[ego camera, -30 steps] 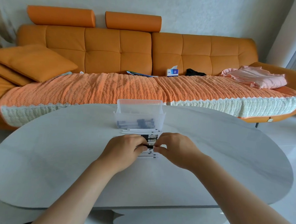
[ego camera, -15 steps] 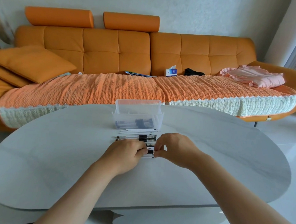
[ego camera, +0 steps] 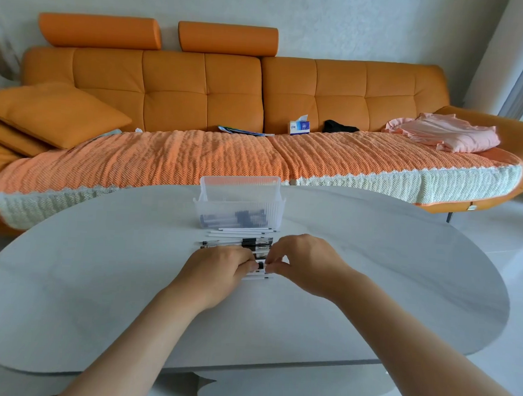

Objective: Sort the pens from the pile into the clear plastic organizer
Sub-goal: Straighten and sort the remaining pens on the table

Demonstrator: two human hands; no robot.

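The left hand (ego camera: 217,268) and the right hand (ego camera: 305,260) sat close together on the grey table (ego camera: 99,265); each one pinched the same pen (ego camera: 260,266) with curled fingers, at the near end of the pile of pens (ego camera: 239,242); the clear organizer (ego camera: 238,205) stood just past the pile, on the far side, with some pens inside.

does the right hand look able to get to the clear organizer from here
Probably yes: the organizer sits just beyond the pen pile, nothing upright between it and the right hand.
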